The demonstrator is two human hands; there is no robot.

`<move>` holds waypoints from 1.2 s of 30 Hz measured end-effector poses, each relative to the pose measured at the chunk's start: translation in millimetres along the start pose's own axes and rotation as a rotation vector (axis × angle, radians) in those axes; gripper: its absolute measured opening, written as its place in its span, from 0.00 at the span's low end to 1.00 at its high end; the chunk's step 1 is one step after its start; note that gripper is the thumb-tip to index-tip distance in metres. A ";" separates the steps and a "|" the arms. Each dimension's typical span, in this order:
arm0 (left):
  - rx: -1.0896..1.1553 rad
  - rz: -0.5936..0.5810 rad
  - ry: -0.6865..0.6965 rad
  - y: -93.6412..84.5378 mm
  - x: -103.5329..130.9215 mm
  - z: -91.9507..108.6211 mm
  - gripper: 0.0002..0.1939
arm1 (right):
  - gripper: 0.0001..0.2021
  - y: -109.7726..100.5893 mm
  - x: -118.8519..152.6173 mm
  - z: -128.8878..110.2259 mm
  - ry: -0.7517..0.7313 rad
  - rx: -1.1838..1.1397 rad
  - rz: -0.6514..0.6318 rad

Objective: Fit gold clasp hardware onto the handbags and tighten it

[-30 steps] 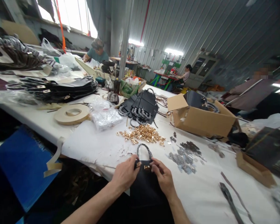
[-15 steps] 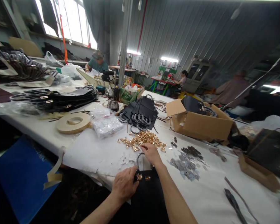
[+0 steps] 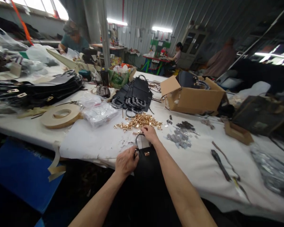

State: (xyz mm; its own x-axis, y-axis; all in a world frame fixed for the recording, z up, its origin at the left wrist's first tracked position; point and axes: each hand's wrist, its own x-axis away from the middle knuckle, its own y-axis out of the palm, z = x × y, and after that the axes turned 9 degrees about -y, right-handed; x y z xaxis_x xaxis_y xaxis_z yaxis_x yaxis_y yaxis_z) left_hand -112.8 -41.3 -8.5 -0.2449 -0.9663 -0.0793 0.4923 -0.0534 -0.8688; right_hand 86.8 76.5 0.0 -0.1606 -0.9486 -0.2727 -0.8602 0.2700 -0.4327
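Note:
My left hand [image 3: 127, 160] is closed on the upper left edge of a black leather piece [image 3: 144, 165], near the base of its looped handle. A gold fitting [image 3: 147, 154] shows on the leather. Just beyond the handle, my right hand [image 3: 149, 133] has its fingers pinched together at the near edge of a pile of gold metal fittings [image 3: 144, 121]. Whatever lies between those fingertips is too small to make out. Grey metal plates [image 3: 180, 137] lie right of the pile.
Behind the pile are black pieces with looped handles [image 3: 134, 91] and an open cardboard box [image 3: 194, 99]. Leftward lie a tape roll [image 3: 60, 116], plastic bags [image 3: 97, 112] and stacked black pieces [image 3: 38, 90]. A black-handled tool [image 3: 220, 164] lies right. People sit farther back.
The view has shifted, so the table contents appear further left and higher. My right hand stays by the gold pile, and my left hand still grips the leather; only one gold fitting now shows clearly on it.

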 end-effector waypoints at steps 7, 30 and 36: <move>0.019 0.075 0.036 -0.2 -5.5 2.6 0.11 | 0.18 -63.6 56.6 -3.4 0.156 -0.590 0.306; -0.232 -0.365 0.618 3.3 -122.6 70.3 0.02 | 0.21 -71.3 174.1 18.6 0.223 -0.268 0.244; -0.284 -0.401 0.752 -7.7 -132.3 83.9 0.03 | 0.15 -66.2 176.1 11.6 0.074 -0.162 0.177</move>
State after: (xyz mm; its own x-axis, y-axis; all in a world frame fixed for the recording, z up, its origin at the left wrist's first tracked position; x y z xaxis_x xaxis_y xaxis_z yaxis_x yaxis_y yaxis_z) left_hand -14.1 65.8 49.7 -0.8856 -0.4625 0.0433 0.0517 -0.1908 -0.9803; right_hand 121.1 -106.5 -29.3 -0.3459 -0.8999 -0.2657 -0.8806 0.4091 -0.2391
